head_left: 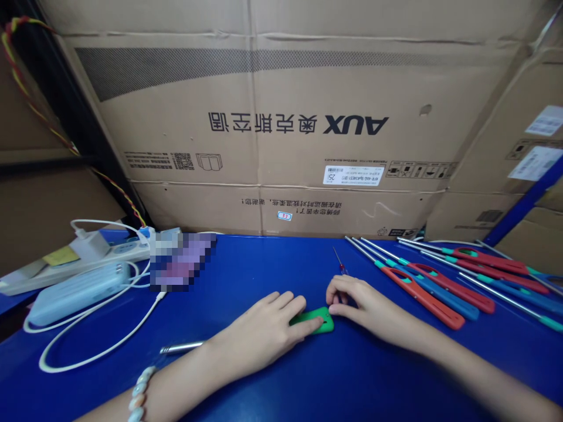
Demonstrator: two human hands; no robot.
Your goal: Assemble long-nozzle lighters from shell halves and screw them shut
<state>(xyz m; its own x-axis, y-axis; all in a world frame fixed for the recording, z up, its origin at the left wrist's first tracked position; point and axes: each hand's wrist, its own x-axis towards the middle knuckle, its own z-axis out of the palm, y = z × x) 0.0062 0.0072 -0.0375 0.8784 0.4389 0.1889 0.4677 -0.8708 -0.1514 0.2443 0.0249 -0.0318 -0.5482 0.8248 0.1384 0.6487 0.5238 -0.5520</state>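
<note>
A small green plastic handle (320, 320) lies on the blue table (264, 269). My left hand (264, 334) lies over it, fingers pressed down on its left part. A thin metal rod (180, 348) sticks out from under my left wrist. My right hand (365, 305) sits just right of the green piece with fingers curled in a pinch around a small screwdriver (340, 266) with a red grip, whose shaft points away from me.
Several long metal-tipped tools with red and blue handles (435, 287) lie in a row at the right. At the left sit a light blue power bank (79, 291), a white power strip (88, 252) and white cables. Large cardboard boxes (272, 129) wall the table's far edge.
</note>
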